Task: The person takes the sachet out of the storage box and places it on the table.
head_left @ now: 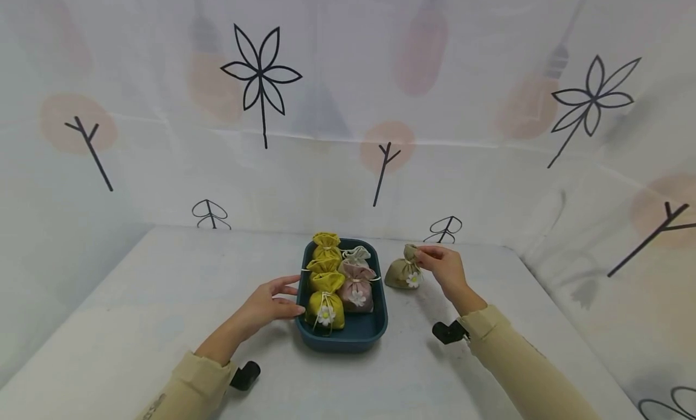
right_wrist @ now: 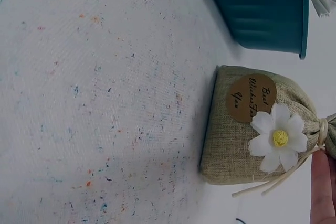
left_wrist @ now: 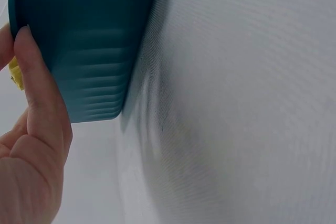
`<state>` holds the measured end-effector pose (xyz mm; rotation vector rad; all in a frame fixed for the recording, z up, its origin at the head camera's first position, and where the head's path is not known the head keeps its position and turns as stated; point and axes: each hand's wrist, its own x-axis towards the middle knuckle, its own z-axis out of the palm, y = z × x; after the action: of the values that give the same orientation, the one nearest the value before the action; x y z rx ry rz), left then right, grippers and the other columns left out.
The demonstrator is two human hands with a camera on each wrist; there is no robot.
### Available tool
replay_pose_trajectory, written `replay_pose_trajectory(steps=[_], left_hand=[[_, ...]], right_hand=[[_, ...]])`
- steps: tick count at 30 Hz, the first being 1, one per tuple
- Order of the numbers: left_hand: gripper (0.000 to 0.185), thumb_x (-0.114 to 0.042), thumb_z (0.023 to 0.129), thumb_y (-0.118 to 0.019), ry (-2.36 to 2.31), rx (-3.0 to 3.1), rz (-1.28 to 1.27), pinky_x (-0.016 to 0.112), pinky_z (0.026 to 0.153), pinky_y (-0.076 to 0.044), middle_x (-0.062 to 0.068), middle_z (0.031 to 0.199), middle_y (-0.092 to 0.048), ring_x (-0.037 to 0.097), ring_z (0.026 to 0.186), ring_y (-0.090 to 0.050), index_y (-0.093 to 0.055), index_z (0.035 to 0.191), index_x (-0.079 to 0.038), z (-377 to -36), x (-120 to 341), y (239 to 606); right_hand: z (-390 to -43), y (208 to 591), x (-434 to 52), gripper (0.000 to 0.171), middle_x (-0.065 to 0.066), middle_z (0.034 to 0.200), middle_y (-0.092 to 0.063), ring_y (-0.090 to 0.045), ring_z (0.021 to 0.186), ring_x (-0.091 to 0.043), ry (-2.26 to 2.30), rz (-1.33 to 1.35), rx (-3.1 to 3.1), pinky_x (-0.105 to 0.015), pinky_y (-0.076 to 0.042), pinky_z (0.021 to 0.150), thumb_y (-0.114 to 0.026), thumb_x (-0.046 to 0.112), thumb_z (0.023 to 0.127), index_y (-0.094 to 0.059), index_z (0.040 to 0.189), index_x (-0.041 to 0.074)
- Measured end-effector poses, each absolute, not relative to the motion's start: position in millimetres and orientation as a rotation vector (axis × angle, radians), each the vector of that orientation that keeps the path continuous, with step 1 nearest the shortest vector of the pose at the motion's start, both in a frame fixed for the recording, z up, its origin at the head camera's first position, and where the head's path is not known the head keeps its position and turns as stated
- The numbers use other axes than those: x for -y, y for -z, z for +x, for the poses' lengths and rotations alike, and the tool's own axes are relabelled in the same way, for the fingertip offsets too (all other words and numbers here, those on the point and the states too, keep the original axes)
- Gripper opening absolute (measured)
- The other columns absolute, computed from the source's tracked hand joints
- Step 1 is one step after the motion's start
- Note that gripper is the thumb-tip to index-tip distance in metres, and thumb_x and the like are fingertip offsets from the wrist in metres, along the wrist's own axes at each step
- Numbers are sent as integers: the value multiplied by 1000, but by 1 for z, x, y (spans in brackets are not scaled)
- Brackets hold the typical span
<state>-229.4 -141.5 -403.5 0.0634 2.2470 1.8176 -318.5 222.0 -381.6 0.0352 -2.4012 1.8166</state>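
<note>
My right hand [head_left: 444, 269] pinches the gathered neck of a beige-green drawstring pouch [head_left: 401, 274], which sits upright on the table right of a dark teal bin [head_left: 348, 346]. In the right wrist view the pouch [right_wrist: 231, 150] shows coarse woven cloth, a white flower with a yellow centre and a round brown tag with writing. My left hand [head_left: 266, 304] rests fairly straight fingers against the bin's left side, with fingertips at the rim in the left wrist view. Inside the bin, yellow pouches [head_left: 331, 311] line the left side; a pink pouch [head_left: 356, 293] and a whitish one [head_left: 357, 255] lie on the right.
A white-covered table [head_left: 179, 299] extends around the bin, with colored specks showing up close. Behind it hangs a pale backdrop [head_left: 326, 184] with flower and twig drawings. Black devices [head_left: 246, 376] are worn at both wrists, below the sleeves' cuffs.
</note>
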Motion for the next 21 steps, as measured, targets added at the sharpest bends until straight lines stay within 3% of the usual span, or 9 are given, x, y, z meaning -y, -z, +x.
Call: replay_pose_trajectory(steps=[6, 13, 21], left_hand=[[71, -10, 76, -77, -1812, -2259, 60, 35, 76, -54, 14, 120, -51, 19, 91, -60, -43, 139, -11, -230, 141, 403], [72, -11, 76, -78, -1807, -2266, 67, 35, 75, -54, 14, 119, -51, 19, 91, -60, -43, 139, -11, -229, 140, 405], [73, -12, 75, -78, -1815, -2262, 75, 35, 76, -54, 14, 119, -51, 19, 90, -60, -43, 139, -12, -229, 142, 406]], right_hand=[[-316, 382, -226, 37, -12, 99, -65, -65, 80, -9, -1837, 28, 2411, -27, -52, 79, -65, 13, 89, -58, 115, -11], [-308, 386, -231, 43, -14, 106, -64, -65, 84, -8, -1841, -11, 2453, -42, -46, 91, -67, 17, 87, -55, 119, -10], [-297, 390, -235, 43, -18, 111, -62, -65, 94, -22, -1830, -17, 2476, -41, -47, 90, -65, 19, 89, -56, 119, -9]])
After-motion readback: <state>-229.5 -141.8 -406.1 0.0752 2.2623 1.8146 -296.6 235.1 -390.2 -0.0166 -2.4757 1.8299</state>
